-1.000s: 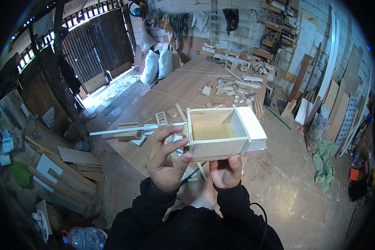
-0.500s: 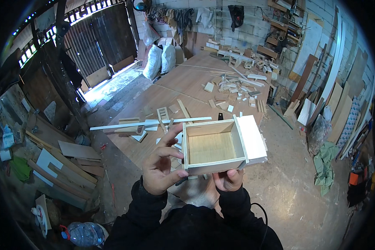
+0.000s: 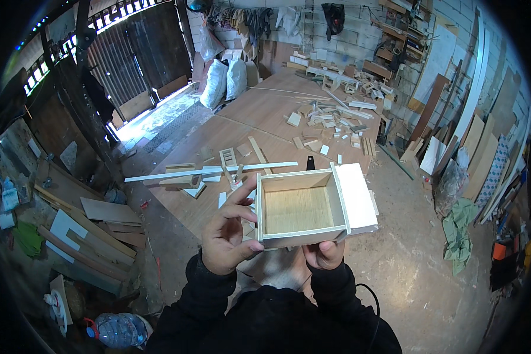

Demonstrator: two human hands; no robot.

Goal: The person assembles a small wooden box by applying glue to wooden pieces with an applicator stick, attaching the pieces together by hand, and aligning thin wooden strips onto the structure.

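Observation:
A small open-topped wooden box (image 3: 298,209) is held up in front of me, its inside bare and its floor pale-grained. A white-faced block (image 3: 360,197) adjoins its right end; whether the two are joined I cannot tell. My left hand (image 3: 225,236) grips the left end, with the thumb at the near corner and bent fingers along the side. At the near right corner, my right hand (image 3: 324,255) holds the box from below. Its thumb shows at the front edge, while most of its fingers are hidden underneath.
Beyond the box lies a large wooden worktop (image 3: 230,133). A long white strip (image 3: 159,176) crosses its near left part among small wooden frames. Several offcuts (image 3: 330,121) are heaped farther back. Boards (image 3: 109,248) lean at left, a water bottle (image 3: 119,330) below them.
The view has shifted very slightly, so the worktop and its pieces sit a little differently. Both hands keep the same hold on the box.

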